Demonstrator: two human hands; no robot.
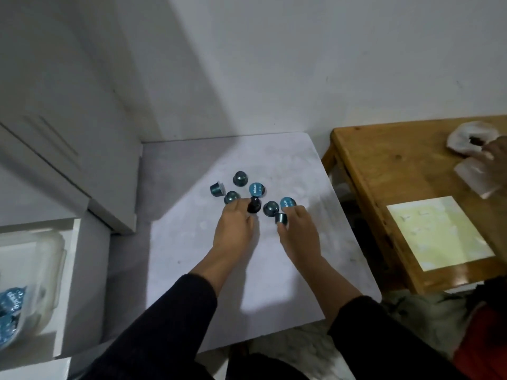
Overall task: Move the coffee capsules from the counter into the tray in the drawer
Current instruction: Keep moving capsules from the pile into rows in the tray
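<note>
1. Here, both hands are reaching into the cluster of capsules sitting toward the far half of the counter [288, 256].
2. The left hand [236, 226] is closing its grip on the dark capsule [253, 204]; fingertips are curling round its far side, thumb toward the near side. Judging by the contact, the pinch is nearly made.
3. The right hand [299, 231] is pinching a teal capsule [281, 218], lying on its side between thumb and fingers at the near right of the cluster.
4. Loose capsules are lying just beyond both hands: one on its side [216, 188] toward the counter's left edge, two dome-up [239, 178] [231, 198], two foil-up [256, 189] [287, 203], one more [270, 208] between the hands.
5. The tray [59, 252] in the open drawer [68, 283] is sitting off the counter's near left corner, already holding blue capsules [11, 300].
6. The left hand is nearer the tray; the carry is likely running left and toward the person.
</note>
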